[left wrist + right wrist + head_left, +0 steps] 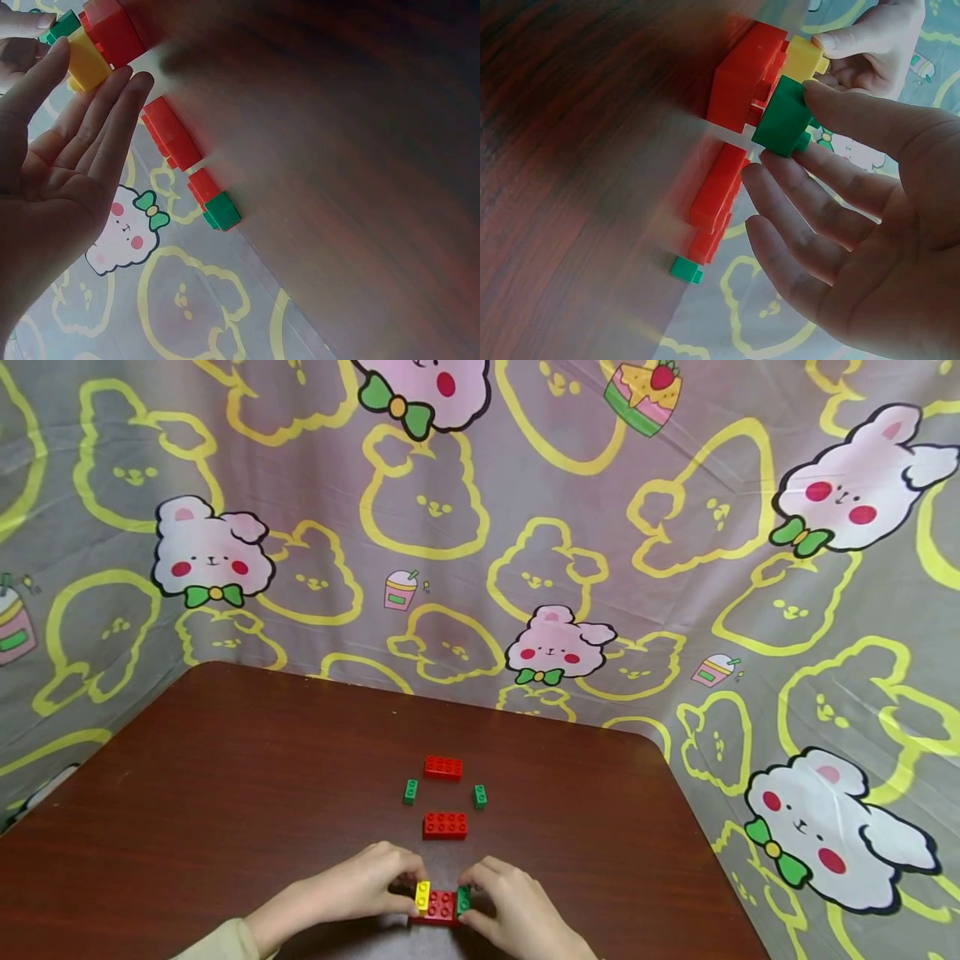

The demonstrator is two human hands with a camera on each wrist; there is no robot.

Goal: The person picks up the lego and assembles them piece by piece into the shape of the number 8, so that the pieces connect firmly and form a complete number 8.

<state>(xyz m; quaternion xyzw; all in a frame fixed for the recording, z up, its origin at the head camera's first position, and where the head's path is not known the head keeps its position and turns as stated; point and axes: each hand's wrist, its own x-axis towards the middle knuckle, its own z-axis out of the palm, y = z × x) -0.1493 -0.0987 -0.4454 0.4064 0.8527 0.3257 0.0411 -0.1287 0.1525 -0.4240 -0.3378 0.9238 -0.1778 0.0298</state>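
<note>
Near the front of the table lies a red eight-stud toy brick (440, 907). My left hand (360, 885) pinches a small yellow two-stud brick (422, 898) between thumb and fingers at the red brick's left end. At the opposite end, my right hand (517, 906) pinches a small green brick (463, 902) by its edges. In the right wrist view, both small bricks, green (784, 116) and yellow (802, 60), sit over the studded side of the red brick (746, 79). Whether either is fully pressed down I cannot tell.
Beyond the hands lie another red brick (445, 826) and a farther red one (443, 767). Between them stand two small green bricks, one left (410, 792), one right (480, 796). A patterned curtain (450, 527) hangs behind the brown table (225, 793).
</note>
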